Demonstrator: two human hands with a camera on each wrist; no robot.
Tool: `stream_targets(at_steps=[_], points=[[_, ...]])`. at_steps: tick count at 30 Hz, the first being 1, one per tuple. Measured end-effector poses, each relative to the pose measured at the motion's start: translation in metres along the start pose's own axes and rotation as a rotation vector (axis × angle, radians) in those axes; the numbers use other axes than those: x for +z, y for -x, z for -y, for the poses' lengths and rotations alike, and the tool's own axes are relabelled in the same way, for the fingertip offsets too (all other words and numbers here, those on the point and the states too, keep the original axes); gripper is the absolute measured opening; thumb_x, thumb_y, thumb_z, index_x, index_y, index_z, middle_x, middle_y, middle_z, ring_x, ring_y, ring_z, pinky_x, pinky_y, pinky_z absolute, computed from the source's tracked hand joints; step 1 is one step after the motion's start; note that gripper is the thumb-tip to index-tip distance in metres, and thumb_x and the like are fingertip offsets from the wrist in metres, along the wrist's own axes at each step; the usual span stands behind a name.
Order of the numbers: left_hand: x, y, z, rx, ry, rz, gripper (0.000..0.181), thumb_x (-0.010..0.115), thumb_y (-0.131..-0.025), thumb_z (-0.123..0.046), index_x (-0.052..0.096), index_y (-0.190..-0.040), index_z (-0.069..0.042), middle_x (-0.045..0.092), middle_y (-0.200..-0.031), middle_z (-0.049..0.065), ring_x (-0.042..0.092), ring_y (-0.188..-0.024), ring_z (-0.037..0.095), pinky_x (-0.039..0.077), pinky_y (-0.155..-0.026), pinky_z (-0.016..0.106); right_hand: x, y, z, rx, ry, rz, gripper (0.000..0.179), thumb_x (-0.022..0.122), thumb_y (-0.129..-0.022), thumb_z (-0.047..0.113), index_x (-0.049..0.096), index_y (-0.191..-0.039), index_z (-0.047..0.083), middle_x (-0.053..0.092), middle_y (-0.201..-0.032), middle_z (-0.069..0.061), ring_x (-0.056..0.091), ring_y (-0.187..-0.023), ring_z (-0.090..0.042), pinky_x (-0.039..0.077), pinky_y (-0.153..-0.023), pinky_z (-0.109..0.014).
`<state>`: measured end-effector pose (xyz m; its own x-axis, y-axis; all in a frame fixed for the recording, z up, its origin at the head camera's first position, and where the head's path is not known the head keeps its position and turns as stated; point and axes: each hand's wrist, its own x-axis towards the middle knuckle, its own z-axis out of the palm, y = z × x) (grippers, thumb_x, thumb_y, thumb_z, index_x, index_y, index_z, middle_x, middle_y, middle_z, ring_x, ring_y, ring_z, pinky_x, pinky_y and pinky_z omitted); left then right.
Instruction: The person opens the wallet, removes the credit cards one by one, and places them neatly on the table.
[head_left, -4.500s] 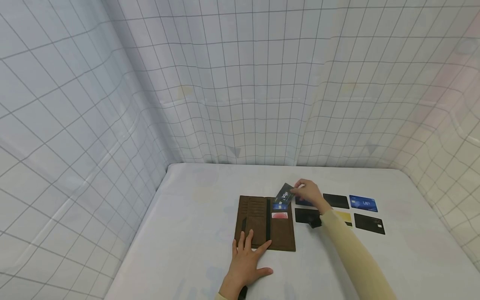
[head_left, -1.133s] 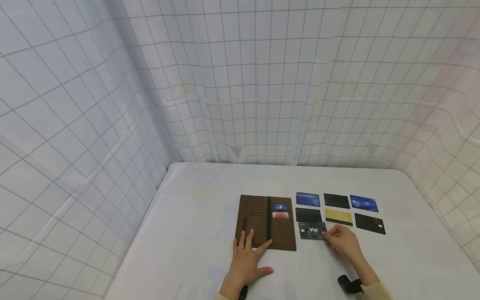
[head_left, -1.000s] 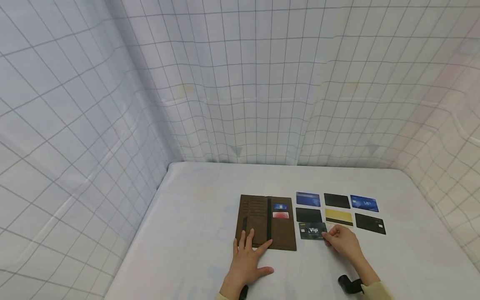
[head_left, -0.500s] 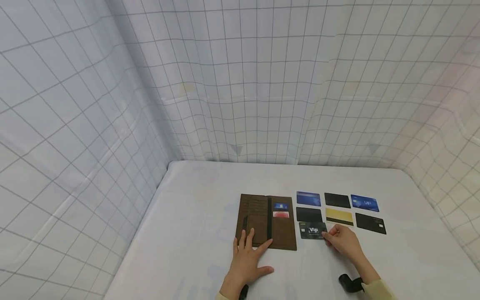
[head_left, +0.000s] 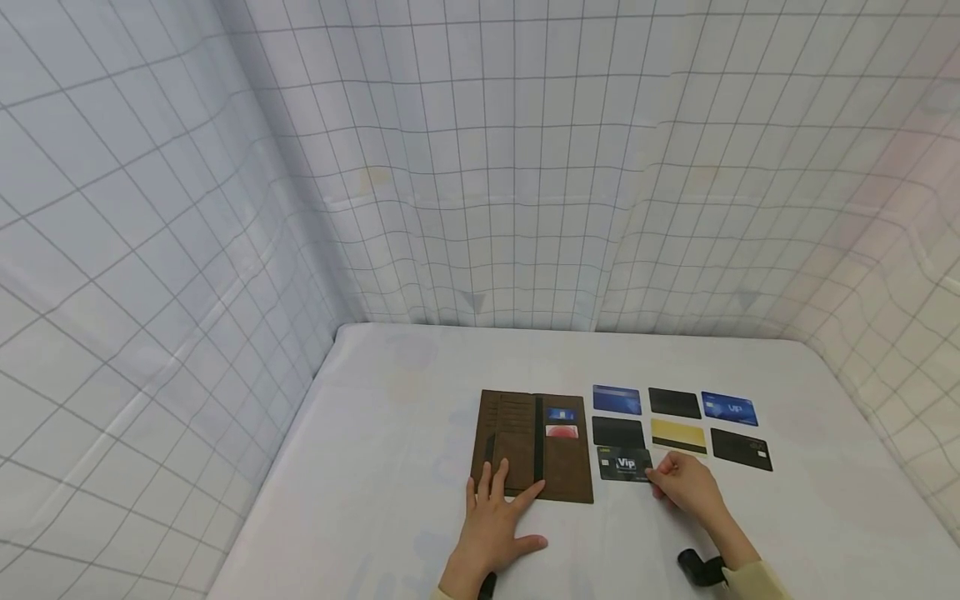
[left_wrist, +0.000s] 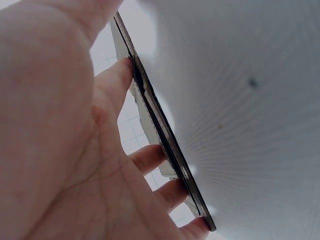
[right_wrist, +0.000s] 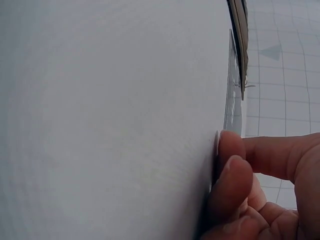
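In the head view a brown wallet (head_left: 567,467) lies spread out on the white table. My left hand (head_left: 491,525) rests on its near edge with straight, spread fingers; the left wrist view shows the fingertips (left_wrist: 150,159) along the wallet's edge (left_wrist: 172,147). To the wallet's right is a black card marked Vip (head_left: 624,463), lying below two rows of cards. The thumb and index finger of my right hand (head_left: 686,487) pinch its right end. In the right wrist view the other fingers are curled behind the thumb (right_wrist: 231,185).
Blue (head_left: 617,399), black (head_left: 674,402) and blue VIP (head_left: 730,408) cards form the back row. Black (head_left: 617,432), yellow (head_left: 678,435) and dark chip (head_left: 741,448) cards lie before them. A blue card (head_left: 561,414) and a red-and-white card (head_left: 562,432) sit in wallet slots.
Several seconds ago my right hand held the black Vip card over the wallet's top right; it has moved right and toward me onto the table. Over the last second both hands hardly move.
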<state>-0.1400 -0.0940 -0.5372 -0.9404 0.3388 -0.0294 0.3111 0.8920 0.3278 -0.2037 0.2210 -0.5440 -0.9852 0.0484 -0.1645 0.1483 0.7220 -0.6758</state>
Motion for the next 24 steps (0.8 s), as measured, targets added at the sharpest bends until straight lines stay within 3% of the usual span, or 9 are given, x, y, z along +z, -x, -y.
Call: stream_targets(at_steps=[18,24], points=[[0.001,-0.0009,0.0007,0.009,0.004,-0.016,0.073,0.067,-0.075,-0.061,0.046,-0.14,-0.036,0.026,-0.148,0.023,0.019,-0.134,0.05,0.019,-0.099,0.068,-0.0002,0.001,0.0012,0.009,0.049,0.014,0.023,0.065,-0.086,0.022,0.054,-0.072,0.008,0.054,-0.054,0.001,0.047,-0.046,-0.015,0.034,-0.048,-0.03],[0.002,-0.0014,0.0012,-0.005,-0.004,0.001,0.074,0.067,-0.075,-0.062,0.045,-0.141,-0.038,0.025,-0.149,0.022,0.017,-0.135,0.049,0.018,-0.099,0.067,-0.0002,-0.0007,-0.0019,0.027,0.031,0.031,0.03,0.063,-0.09,0.033,0.055,-0.074,0.009,0.055,-0.057,0.002,0.047,-0.049,-0.015,0.034,-0.051,-0.031]])
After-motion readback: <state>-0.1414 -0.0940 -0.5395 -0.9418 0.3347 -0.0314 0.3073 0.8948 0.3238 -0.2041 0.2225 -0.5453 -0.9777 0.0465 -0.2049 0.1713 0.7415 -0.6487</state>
